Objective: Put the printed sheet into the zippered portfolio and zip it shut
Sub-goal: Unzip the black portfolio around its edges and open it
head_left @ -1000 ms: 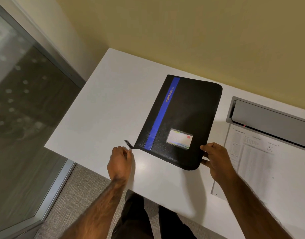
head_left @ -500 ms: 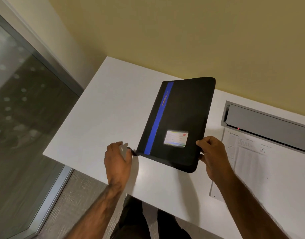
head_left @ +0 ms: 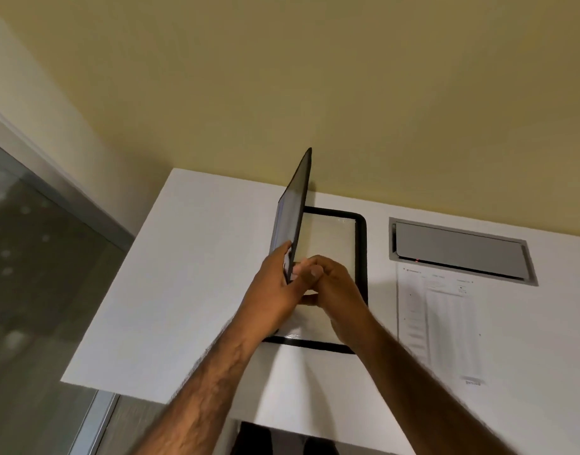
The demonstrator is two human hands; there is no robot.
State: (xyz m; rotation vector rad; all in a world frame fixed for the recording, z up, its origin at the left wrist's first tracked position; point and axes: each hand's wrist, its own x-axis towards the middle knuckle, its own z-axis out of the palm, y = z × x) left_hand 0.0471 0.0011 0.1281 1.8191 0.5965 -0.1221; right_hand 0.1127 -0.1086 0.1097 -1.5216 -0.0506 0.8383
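The black zippered portfolio (head_left: 360,244) lies open on the white table (head_left: 190,290). Its front cover (head_left: 295,211) stands almost upright, edge-on to me. The inside shows a pale pocket panel inside a black border. My left hand (head_left: 275,293) grips the lower edge of the raised cover. My right hand (head_left: 334,290) rests over the inner panel just beside the cover, fingers curled; whether it holds anything is unclear. The printed sheet (head_left: 442,323) lies flat on the table to the right of the portfolio, apart from both hands.
A grey recessed cable hatch (head_left: 459,251) sits in the table behind the sheet. A yellow wall runs along the table's far edge. A glass partition (head_left: 36,290) stands to the left. The table's front edge is close to my body.
The portfolio was shut and held at its near edge by both hands. Its cover now stands raised, the inside is exposed, and both hands have come together at the cover's lower edge.
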